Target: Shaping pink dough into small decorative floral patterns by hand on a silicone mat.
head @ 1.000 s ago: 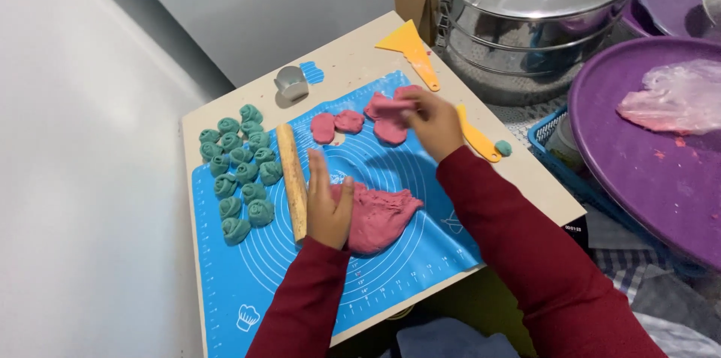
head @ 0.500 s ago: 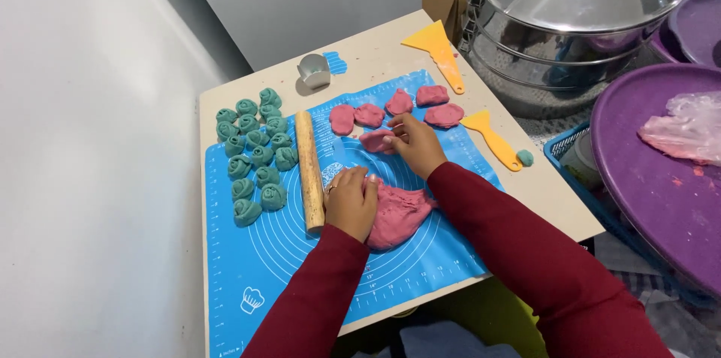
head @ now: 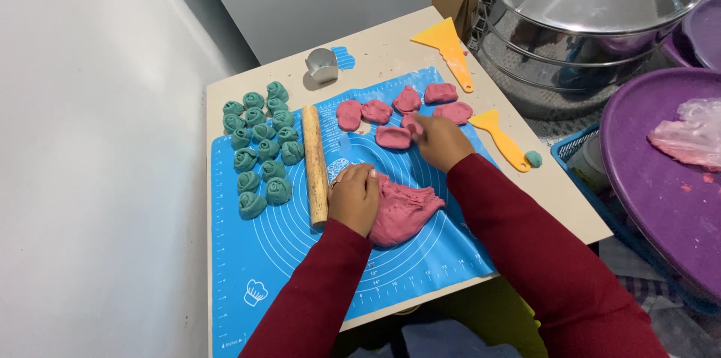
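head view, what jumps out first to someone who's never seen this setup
The bright blue mat covering the small table catches the eye, with a cluster of green dough rosettes at its left and a wooden rolling pin beside them. At the centre, the left hand presses a big pink dough lump while the right hand reaches among small pink pieces. A large steel steamer stands at upper right.

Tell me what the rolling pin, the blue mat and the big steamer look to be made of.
Rolling pin: probably wood, pale tan and matte, unvarnished look.
Blue mat: likely silicone or soft plastic, thin, lying flat, smooth with printed white circles.
Steamer: metal, probably stainless steel, polished and mirror-bright with reflections on its conical lid.
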